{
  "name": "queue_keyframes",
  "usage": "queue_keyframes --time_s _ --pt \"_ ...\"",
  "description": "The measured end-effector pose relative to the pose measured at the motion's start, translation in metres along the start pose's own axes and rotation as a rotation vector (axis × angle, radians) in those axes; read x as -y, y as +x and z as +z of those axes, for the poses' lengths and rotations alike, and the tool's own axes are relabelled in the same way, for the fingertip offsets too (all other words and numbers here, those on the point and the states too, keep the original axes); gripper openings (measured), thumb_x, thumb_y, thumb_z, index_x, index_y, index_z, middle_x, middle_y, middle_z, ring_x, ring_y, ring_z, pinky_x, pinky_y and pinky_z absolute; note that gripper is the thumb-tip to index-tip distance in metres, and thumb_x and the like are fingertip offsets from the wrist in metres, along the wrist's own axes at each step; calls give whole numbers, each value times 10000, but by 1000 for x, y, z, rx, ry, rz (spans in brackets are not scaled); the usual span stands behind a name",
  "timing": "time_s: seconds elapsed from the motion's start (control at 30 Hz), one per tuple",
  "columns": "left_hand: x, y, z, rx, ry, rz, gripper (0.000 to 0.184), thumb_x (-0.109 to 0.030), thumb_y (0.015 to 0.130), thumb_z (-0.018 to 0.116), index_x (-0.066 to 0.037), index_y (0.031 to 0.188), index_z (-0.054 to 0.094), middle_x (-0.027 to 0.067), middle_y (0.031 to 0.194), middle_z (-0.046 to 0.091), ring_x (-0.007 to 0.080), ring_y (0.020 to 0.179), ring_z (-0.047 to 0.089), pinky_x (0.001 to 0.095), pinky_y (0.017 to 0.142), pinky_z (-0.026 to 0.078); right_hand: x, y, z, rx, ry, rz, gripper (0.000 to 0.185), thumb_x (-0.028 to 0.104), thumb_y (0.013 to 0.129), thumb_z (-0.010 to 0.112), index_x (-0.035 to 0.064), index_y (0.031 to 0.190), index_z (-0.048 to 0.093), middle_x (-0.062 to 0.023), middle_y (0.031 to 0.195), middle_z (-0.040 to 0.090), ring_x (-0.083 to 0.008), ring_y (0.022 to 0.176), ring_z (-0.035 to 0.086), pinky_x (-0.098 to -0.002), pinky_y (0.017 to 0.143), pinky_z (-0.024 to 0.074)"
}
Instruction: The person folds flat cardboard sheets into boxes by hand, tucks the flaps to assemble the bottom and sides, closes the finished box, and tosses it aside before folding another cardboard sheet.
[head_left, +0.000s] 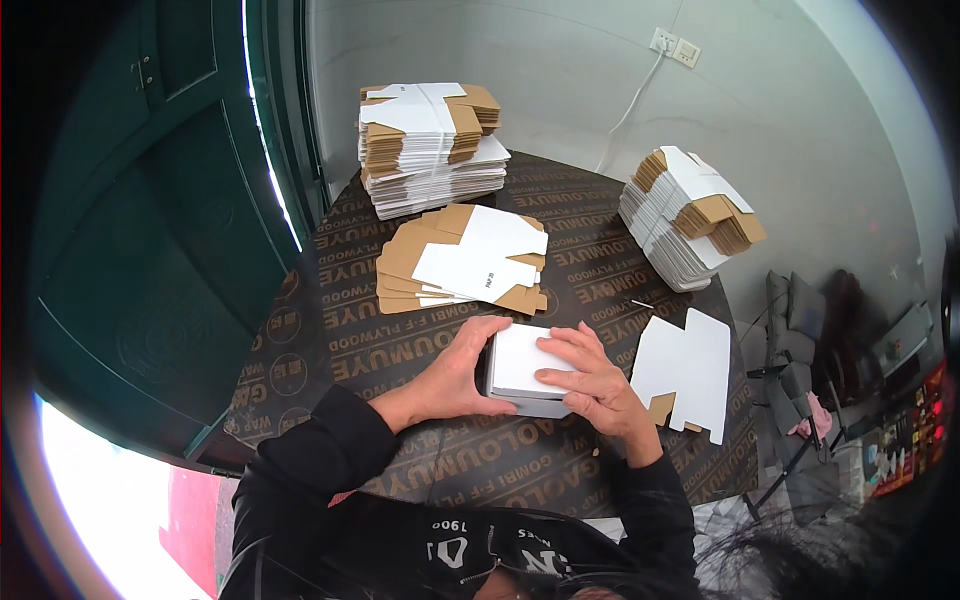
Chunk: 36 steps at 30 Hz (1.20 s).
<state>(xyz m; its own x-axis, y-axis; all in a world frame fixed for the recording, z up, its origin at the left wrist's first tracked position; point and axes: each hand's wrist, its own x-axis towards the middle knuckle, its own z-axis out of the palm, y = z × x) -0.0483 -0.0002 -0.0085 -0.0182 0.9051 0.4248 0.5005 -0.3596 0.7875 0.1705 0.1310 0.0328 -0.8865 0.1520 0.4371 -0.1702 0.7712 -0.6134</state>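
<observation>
A small white cardboard box (pixel 527 366), folded up with its top closed, sits in front of me near the table's front edge. My left hand (pixel 466 370) grips its left side, thumb low at the near corner and fingers at the far one. Across the box's right part lies my right hand (pixel 592 382), fingers on the top and thumb by the near right side. Just beyond the box is a loose pile of flat box blanks (pixel 480 262), white and brown. To the right of my right hand rest flat white blanks (pixel 690 368).
Two tied stacks of flat blanks stand farther back, a tall stack (pixel 430 150) at the left and a leaning stack (pixel 690 215) at the right. All are on a dark printed plywood table (pixel 340 345). A green door (pixel 150 250) is at left, a wall socket (pixel 675 47) behind.
</observation>
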Motion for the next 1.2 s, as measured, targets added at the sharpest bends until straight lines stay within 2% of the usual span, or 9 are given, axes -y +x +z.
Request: queue_keyframes --time_s 0.2,0.33,0.5,1.03,1.2 --pt "-2 -1 -4 27 -8 40 939 -240 668 853 -56 1416 317 185 1380 377 345 1255 409 412 1070 355 4 0 0 4 -14 12 352 323 899 549 158 1165 709 -73 1369 559 -282 1350 384 -488 1181 108" --pt "3 -3 -4 72 -49 43 808 -276 775 757 -75 1429 327 205 1397 341 369 1268 382 418 1060 346 6 1 -2 20 -44 20 339 301 903 548 162 1167 708 -71 1367 560 -278 1357 378 -491 1184 109" --pt "-3 -5 -1 45 23 -3 669 -284 854 674 -86 1419 375 214 1395 320 382 1269 362 419 1056 336 6 2 2 -18 -66 16 327 281 913 539 163 1167 708 -73 1366 561 -278 1357 379 -497 1187 111" --pt "0 -9 -3 70 126 48 490 -317 957 576 -177 1412 465 287 1504 241 466 1341 365 461 1061 378 1 1 5 -58 -48 25 328 330 916 555 169 1155 712 -91 1369 559 -293 1369 379 -513 1192 104" --pt "0 -10 -2 54 132 62 458 -346 975 532 -172 1397 490 300 1510 231 481 1343 359 471 1060 375 -2 0 5 -47 -63 -8 315 279 933 540 173 1184 697 -69 1374 553 -278 1363 373 -498 1194 94"
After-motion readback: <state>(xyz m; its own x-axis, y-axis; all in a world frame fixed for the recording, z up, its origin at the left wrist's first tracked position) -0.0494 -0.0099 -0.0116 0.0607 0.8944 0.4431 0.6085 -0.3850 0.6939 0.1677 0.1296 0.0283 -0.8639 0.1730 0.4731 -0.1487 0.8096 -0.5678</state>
